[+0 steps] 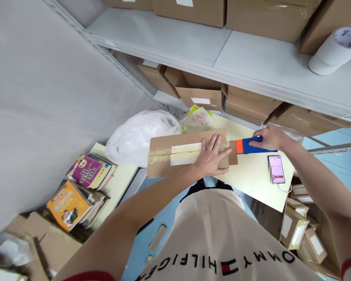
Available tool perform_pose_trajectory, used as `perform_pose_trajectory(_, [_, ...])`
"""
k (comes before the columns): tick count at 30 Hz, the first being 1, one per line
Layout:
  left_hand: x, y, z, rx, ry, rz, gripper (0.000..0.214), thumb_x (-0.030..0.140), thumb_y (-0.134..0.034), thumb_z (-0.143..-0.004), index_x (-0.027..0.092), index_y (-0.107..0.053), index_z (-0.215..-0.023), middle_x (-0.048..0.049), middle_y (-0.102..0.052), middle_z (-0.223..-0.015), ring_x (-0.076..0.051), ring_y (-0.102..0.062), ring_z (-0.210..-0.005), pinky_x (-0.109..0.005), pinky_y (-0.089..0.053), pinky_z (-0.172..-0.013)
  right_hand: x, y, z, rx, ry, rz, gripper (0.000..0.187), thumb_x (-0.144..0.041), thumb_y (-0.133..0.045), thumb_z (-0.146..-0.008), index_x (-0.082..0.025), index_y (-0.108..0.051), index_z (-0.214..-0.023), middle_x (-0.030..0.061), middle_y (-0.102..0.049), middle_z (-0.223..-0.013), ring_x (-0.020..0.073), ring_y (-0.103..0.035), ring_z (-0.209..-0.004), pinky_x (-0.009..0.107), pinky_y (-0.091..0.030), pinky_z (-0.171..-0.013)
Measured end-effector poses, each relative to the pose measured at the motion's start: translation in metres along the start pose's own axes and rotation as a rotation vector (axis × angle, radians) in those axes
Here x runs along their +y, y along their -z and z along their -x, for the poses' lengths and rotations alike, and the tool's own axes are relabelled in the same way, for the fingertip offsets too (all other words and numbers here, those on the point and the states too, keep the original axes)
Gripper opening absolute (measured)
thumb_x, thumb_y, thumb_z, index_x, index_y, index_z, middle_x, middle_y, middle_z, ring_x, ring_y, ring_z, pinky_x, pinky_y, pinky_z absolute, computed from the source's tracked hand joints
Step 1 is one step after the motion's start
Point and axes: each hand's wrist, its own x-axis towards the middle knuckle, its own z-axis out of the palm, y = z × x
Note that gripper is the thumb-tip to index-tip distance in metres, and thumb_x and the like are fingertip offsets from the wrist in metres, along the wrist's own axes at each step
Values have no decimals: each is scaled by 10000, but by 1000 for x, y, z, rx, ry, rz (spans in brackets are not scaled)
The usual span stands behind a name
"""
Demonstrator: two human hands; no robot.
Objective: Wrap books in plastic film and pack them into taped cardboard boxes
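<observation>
A long brown cardboard box (160, 156) with tape and a white label lies across the table, and its right end flap (233, 158) sticks out. My left hand (211, 156) rests flat on top of the box near that end, fingers spread. My right hand (266, 139) grips a flat blue-and-orange box (253, 146) by its upper edge. The orange end of this smaller box points at the cardboard box's right end, over the flap. I cannot tell whether any of it is inside.
A phone (276, 169) lies on the pale table (251, 177). Behind the cardboard box are a white plastic bag (142, 134) and a clear packet (198, 119). Books (86, 171) are stacked on the left. A shelf (163, 37) overhangs the table, bearing boxes and tape rolls (327, 56).
</observation>
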Motion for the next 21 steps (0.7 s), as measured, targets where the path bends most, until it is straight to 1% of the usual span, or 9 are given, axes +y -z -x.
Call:
perform_pose_trajectory(2, [5, 2, -3, 7, 19, -15, 824, 587, -740, -694, 276, -517, -1424, -209, -252, -1607, -484, -168, -1466, -720, -161, -1078, -33, 8, -1, -17, -65, 159, 432, -567, -587, -828, -198, -770, -953, 142, -743, -900, 314, -684, -859, 386, -487, -710])
perform_pose_trajectory(5, [8, 4, -5, 17, 42, -23, 785, 548, -787, -638, 259, -590, -1342, -213, -280, -1591, -485, -181, -1454, -721, -192, -1060, -80, 15, -4, -21, -43, 284, 365, -461, -578, -864, -173, -766, -985, 180, -737, -956, 345, -682, -927, 413, -479, -753])
perform_pose_trajectory(6, [8, 4, -5, 20, 49, -21, 774, 543, -796, -627, 257, -605, -1320, -212, -286, -1588, -484, -179, -1452, -720, -199, -1055, -90, 15, -4, -21, -30, 313, 330, -409, -575, -875, -167, -764, -998, 187, -736, -968, 350, -681, -953, 415, -475, -767])
perform_pose_trajectory(8, [8, 4, -6, 25, 65, -9, 761, 556, -805, -607, 251, -631, -1282, -214, -298, -1579, -483, -177, -1450, -716, -206, -1049, -99, 10, -3, -52, -6, 360, 280, -311, -557, -893, -155, -759, -1008, 195, -738, -978, 348, -683, -979, 409, -469, -777])
perform_pose_trajectory(10, [7, 4, -6, 30, 76, 9, 777, 612, -799, -591, 243, -649, -1258, -217, -304, -1573, -484, -182, -1445, -711, -201, -1050, -96, 2, 0, -81, -4, 385, 282, -281, -523, -914, -144, -755, -1000, 200, -739, -970, 340, -692, -967, 396, -467, -764])
perform_pose_trajectory(11, [7, 4, -6, 33, 78, 22, 805, 654, -790, -581, 243, -650, -1259, -218, -303, -1573, -482, -184, -1443, -709, -195, -1053, -91, -2, 3, -78, -25, 386, 303, -303, -506, -926, -140, -752, -998, 203, -739, -963, 340, -697, -954, 391, -466, -750])
perform_pose_trajectory(15, [2, 2, -7, 55, 82, 88, 950, 781, -743, -541, 270, -607, -1330, -197, -271, -1595, -473, -174, -1449, -694, -160, -1080, -71, -16, 19, 30, -205, 349, 421, -434, -439, -957, -141, -732, -1034, 207, -735, -957, 337, -702, -922, 366, -452, -715])
perform_pose_trajectory(17, [0, -1, -6, 61, 76, 105, 992, 793, -726, -555, 296, -550, -1396, -178, -251, -1610, -467, -163, -1459, -685, -142, -1096, -65, -23, 28, 78, -284, 312, 452, -472, -413, -962, -155, -717, -1070, 195, -737, -953, 317, -702, -894, 348, -438, -708])
perform_pose_trajectory(21, [-3, -7, -3, 63, 62, 96, 1087, 781, -706, -602, 311, -369, -1522, -173, -186, -1639, -462, -127, -1481, -693, -114, -1109, -58, -38, 41, 213, -405, 184, 493, -513, -379, -954, -173, -706, -1097, 170, -740, -905, 293, -697, -803, 334, -430, -674])
